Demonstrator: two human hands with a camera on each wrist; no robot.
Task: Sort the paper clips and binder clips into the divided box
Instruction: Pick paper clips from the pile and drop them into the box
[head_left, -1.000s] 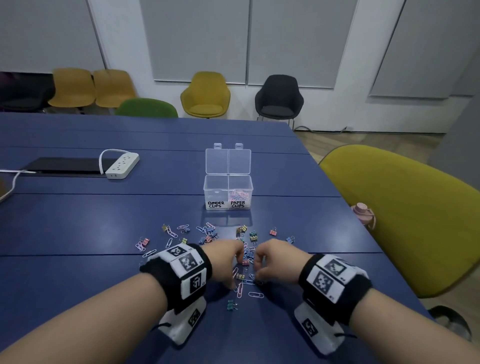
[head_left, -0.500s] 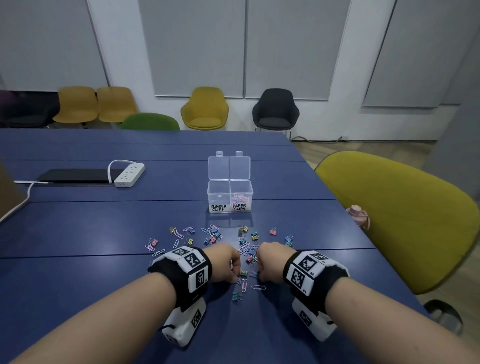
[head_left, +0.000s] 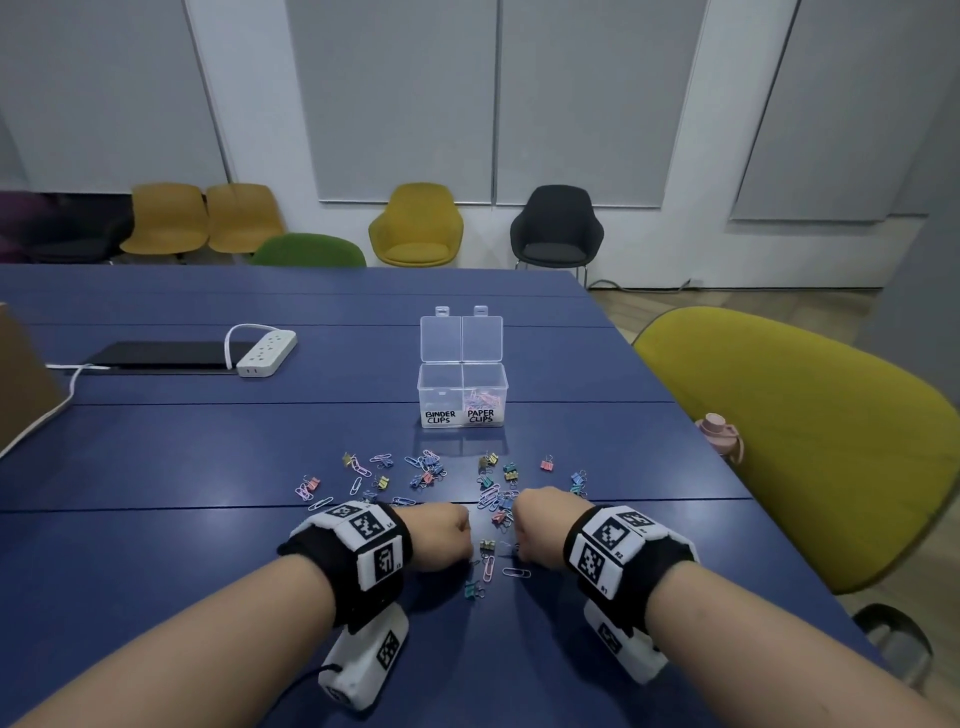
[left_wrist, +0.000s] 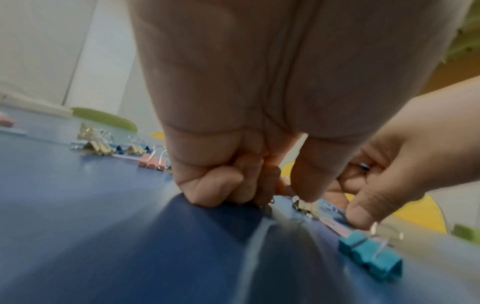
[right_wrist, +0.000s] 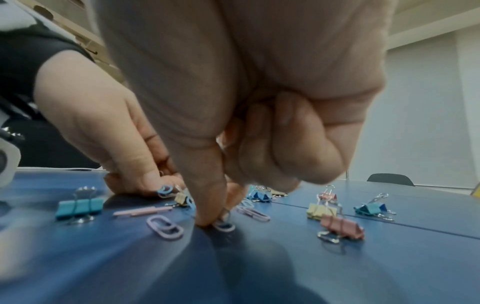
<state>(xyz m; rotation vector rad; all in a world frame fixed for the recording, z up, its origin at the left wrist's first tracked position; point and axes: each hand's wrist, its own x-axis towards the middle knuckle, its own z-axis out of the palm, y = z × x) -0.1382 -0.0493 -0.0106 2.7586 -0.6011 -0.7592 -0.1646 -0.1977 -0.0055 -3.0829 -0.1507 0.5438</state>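
Note:
The clear divided box (head_left: 440, 396) stands open at mid-table, labelled BINDER CLIPS on the left and PAPER CLIPS on the right; pastel paper clips (head_left: 483, 401) lie in the right compartment. Coloured paper clips and binder clips (head_left: 428, 472) are scattered in front of it. My left hand (head_left: 441, 538) rests curled on the table, pinching a blue paper clip (right_wrist: 165, 189). My right hand (head_left: 537, 532) pinches another blue paper clip (right_wrist: 224, 223) against the table with thumb and forefinger, with more clips tucked in its curled fingers (left_wrist: 363, 165). A teal binder clip (head_left: 472, 590) lies nearest me.
A white power strip (head_left: 267, 353) and a black pad (head_left: 161, 356) lie at the far left, with cardboard (head_left: 26, 374) at the left edge. A yellow-green chair (head_left: 805, 441) and a pink bottle (head_left: 719, 434) sit past the table's right edge.
Both hands have stayed low over the near part of the pile, shifting only slightly while the fingers work. The head view has tilted up a little.

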